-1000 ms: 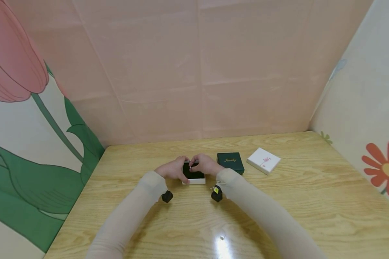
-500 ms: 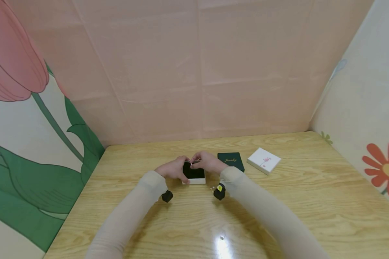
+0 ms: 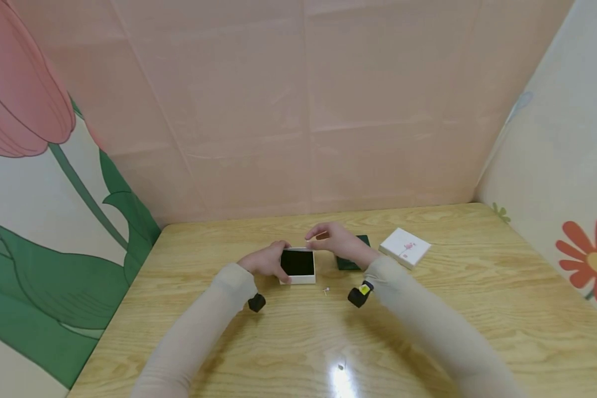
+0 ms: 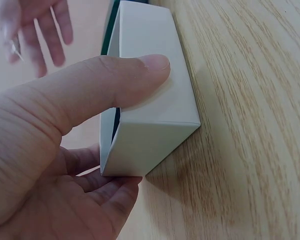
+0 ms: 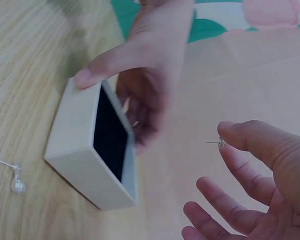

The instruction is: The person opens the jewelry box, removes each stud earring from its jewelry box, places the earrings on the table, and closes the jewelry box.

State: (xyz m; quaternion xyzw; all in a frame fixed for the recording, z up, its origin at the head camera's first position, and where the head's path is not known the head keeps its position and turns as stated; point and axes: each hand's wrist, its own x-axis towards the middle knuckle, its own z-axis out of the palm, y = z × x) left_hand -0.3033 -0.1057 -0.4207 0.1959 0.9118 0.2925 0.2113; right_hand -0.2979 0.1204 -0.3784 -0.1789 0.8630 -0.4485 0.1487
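Pinched earring: tiny silvery stud with a thin pin (image 5: 221, 143), up in the air off the far right corner of the white box.
Right hand: (image 3: 339, 242) thumb and index nipping that stud, other fingers loose, well clear of the white box in the right wrist view.
White box: open, white rectangular cardboard with a dark lining (image 3: 297, 280), sitting on the table, so it's my landmark.
Left hand: (image 3: 267, 260) clamped round the white box's left end, thumb on its near wall.
Loose earring: silvery drop piece with a clear bead (image 5: 16, 182), lying right of the white box's near corner.
Farther right: dark green flat box (image 3: 347, 265), partly hidden, then a white flat box with a pink flower print (image 3: 405, 247).
Could go wrong: tiny grip, so I reckon the stud could slip; a low sleeve might sweep the loose one away.
Count: two earrings, three boxes, two hands, one table (image 3: 278, 342).
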